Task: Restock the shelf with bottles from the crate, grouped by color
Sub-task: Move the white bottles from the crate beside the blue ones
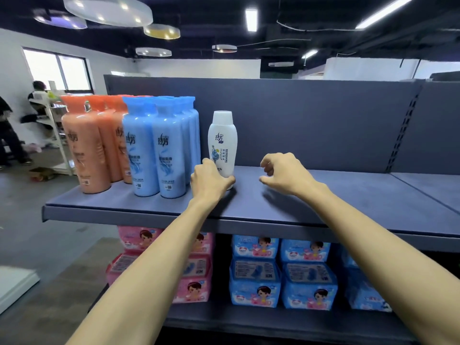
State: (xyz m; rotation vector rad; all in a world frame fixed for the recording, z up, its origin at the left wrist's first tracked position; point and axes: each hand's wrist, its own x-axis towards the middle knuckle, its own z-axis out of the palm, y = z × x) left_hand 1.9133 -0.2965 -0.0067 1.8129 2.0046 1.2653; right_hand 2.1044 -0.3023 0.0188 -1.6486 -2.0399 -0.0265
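Note:
A white bottle [222, 140] stands upright on the dark blue shelf [323, 200], just right of a group of blue bottles [159, 145]. Further left stands a group of orange bottles [94, 143]. My left hand [210, 179] grips the white bottle near its base, fingers and thumb curled round it. My right hand [283, 174] hovers over the shelf to the right of the bottle, fingers loosely curled and holding nothing. The crate is out of view.
The shelf's back panel [298, 115] rises behind the bottles. On the lower shelf sit pink packs [194, 270] and blue packs [281, 272]. A person [10, 135] stands at far left near a white rack [56, 135].

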